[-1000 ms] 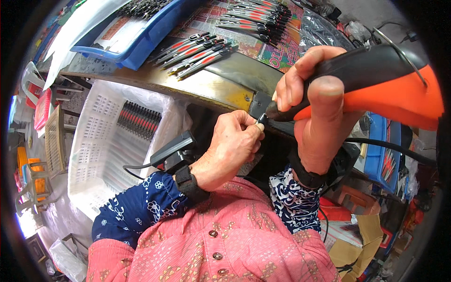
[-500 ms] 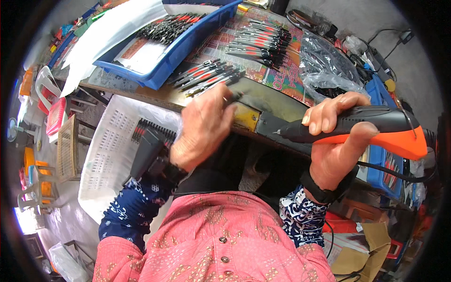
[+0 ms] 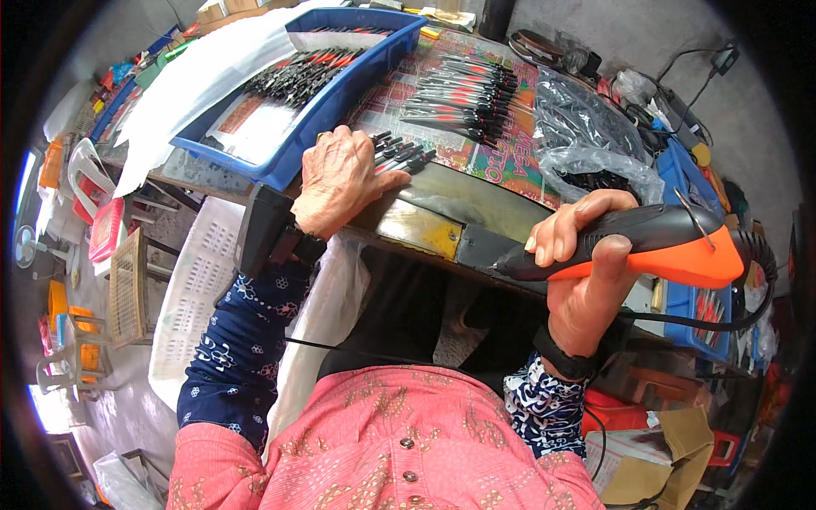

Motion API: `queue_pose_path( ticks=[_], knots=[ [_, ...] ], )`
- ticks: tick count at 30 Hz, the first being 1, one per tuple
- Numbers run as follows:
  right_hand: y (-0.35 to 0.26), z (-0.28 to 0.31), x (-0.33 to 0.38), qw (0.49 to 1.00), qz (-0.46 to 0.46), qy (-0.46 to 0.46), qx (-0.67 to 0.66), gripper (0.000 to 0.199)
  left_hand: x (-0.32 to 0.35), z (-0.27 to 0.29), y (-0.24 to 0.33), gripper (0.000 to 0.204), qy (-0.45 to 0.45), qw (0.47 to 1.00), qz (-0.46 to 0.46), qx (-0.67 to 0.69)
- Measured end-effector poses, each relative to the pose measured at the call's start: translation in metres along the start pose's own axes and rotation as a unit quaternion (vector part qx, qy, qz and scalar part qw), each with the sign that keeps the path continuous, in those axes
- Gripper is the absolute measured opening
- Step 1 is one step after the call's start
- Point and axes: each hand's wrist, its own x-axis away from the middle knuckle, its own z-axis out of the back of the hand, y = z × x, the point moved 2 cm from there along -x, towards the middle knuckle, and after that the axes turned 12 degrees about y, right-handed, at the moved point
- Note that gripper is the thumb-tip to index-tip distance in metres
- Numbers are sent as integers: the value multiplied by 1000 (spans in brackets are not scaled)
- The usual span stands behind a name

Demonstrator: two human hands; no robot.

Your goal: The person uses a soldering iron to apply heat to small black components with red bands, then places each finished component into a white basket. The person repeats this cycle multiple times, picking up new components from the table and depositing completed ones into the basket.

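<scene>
My right hand is closed around a black-and-orange electric screwdriver. Its thin tip points left, just off the table's front edge, and a coiled cord leaves its back end. At that edge, further left, my left hand lies over a small row of black, red and silver pens, fingers bent down and thumb along the near side. My hand covers much of this row; the fingertips are hidden. Behind it, a larger row of similar pens lies on a colourful printed sheet.
A blue tray with many pens and white paper stands at the back left. Clear plastic bags lie at the right. Below the table are a white basket and, at the right, a blue bin and cardboard box.
My left hand has moved left and away from me, over the near row of pens. The screwdriver has shifted slightly left in my right hand, which keeps its grip.
</scene>
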Motion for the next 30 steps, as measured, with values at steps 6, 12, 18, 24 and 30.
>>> queue_pose_path(
  ticks=[6, 12, 18, 24, 30],
  knots=[
    [3, 4, 0, 1000, -11, 0, -1, 53, -6, -3, -4, 64, -3, 1000, -11, 27],
    [5, 5, 0, 1000, -20, -1, -7, 52, -10, -4, -8, 63, -21, 998, -20, 53],
    [5, 5, -1, 1000, -18, 0, -8, 52, -4, -12, -8, 65, 14, 998, -66, 19],
    [5, 6, 0, 1000, -20, 6, -1, 52, 0, -14, -14, 70, 6, 996, -49, 68],
    [6, 10, 0, 1000, -21, 9, 1, 52, 5, -3, -11, 63, -22, 995, -77, 55]
  ],
)
